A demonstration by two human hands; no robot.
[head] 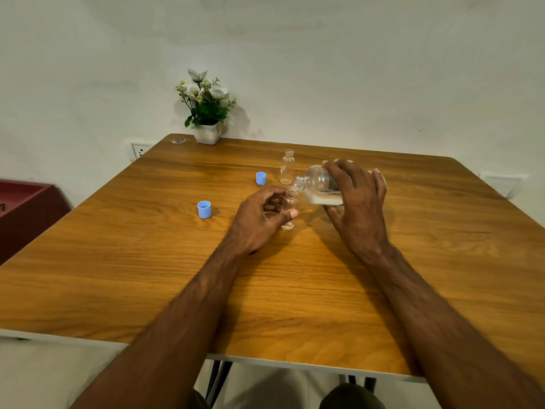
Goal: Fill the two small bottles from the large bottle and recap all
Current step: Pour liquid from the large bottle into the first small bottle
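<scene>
Wooden table [147,276]: square top, grain running left to right, far edge against a pale wall [324,69]. A dark red cabinet [26,208] stands off the table's left side.

Potted plant [207,107]: white flowers, green leaves, white square pot, at the far edge of the table, left of centre.

Right hand [358,202]: fingers and thumb wrapped round the body of the large bottle [317,183], held off the table and tipped nearly horizontal, open neck pointing left. Liquid is pooled along the lower side of the bottle. Its mouth sits just above and beside the mouth of the near small bottle [289,211].

Left hand [259,219]: thumb and fingers curled round the near small bottle, steadying it upright on the table near the centre. Uncapped. Fill level cannot be read; glass is clear and partly hidden by the fingers.

Far small bottle [287,167]: upright, uncapped, standing free just beyond the large bottle's neck, not touched by either hand. Looks empty.

Blue cap, near [204,209]: open side up, on the table well left of the left hand.

Blue cap, far [261,178]: on the table just left of the far small bottle, apart from it
</scene>
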